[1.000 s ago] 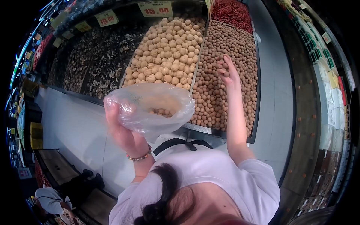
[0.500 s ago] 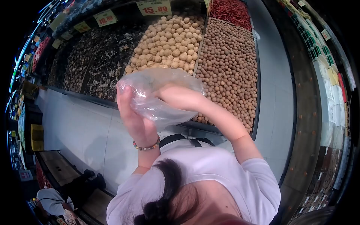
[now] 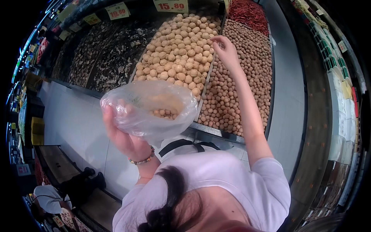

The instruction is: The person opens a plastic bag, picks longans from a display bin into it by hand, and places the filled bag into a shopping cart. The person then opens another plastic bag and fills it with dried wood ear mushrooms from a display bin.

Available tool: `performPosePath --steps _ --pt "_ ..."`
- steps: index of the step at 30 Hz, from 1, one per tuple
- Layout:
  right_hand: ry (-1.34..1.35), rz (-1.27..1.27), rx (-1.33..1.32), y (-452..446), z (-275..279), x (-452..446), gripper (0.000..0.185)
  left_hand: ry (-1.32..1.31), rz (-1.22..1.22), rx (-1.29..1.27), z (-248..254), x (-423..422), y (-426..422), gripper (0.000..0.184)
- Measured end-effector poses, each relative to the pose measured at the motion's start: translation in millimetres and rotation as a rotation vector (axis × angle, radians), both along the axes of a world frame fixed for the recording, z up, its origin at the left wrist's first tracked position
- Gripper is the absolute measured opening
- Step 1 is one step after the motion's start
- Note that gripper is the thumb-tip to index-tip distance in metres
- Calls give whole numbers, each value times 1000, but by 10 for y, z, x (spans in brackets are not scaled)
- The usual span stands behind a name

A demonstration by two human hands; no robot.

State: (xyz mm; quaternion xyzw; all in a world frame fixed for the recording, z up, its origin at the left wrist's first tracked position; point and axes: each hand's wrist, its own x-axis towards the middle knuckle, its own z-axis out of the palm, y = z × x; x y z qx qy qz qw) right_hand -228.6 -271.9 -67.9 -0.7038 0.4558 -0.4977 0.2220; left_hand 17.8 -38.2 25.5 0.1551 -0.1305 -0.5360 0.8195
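Observation:
My left hand (image 3: 123, 129) is closed on the side of a clear plastic bag (image 3: 154, 129), which hangs with its mouth wide. Several small round brown pieces (image 3: 165, 113) show inside the bag; their kind I cannot tell. My right hand (image 3: 228, 53) is empty, with thumb and forefinger apart and the other fingers partly hidden. It hovers by the divider between a bin of pale walnuts (image 3: 181, 42) and a bin of small brown balls (image 3: 251, 58) that look like dried longans. Whether it touches any walnut is unclear.
Dark dried mushrooms or fungus (image 3: 119, 58) fill the bins on the left, and dried red chillies (image 3: 247, 13) lie behind the brown balls. Price signs (image 3: 172, 5) line the back edge. Grey floor (image 3: 73, 123) surrounds the stand. Another person (image 3: 50, 199) sits at lower left.
My right hand has come out of the bag and moved up and right to the walnut bin's edge. My left hand and the bag have shifted a little left and down.

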Motion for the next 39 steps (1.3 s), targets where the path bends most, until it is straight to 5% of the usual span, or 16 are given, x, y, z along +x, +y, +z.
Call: performPosePath --steps 3,6,8,12,18,21,27,34,39 --pt "546 -313 197 -596 -923 -229 44 -67 99 37 -27 70 49 18" --pt "801 -396 224 -790 -1398 -226 47 -633 651 204 -100 -60 19 16" --pt "845 -381 302 -757 -1539 -250 48 -386 538 198 -113 50 34 14" --pt "901 -416 220 -601 -1590 -374 43 -15 80 -25 -63 233 69 13" --pt "842 -485 24 -226 -1401 -437 36 -153 345 122 -32 133 -8 16" --pt "696 -382 53 145 -1231 -211 38 -92 192 20 -105 206 -45 16" --pt "728 -277 116 574 -1598 61 34 -1099 723 84 -293 -5 -107 31" --pt "658 -431 39 610 -1431 -201 30 -1160 669 87 -322 -27 -89 46" --pt "630 -104 -24 1161 -1189 296 34 -1140 651 42 -329 -85 -106 52"
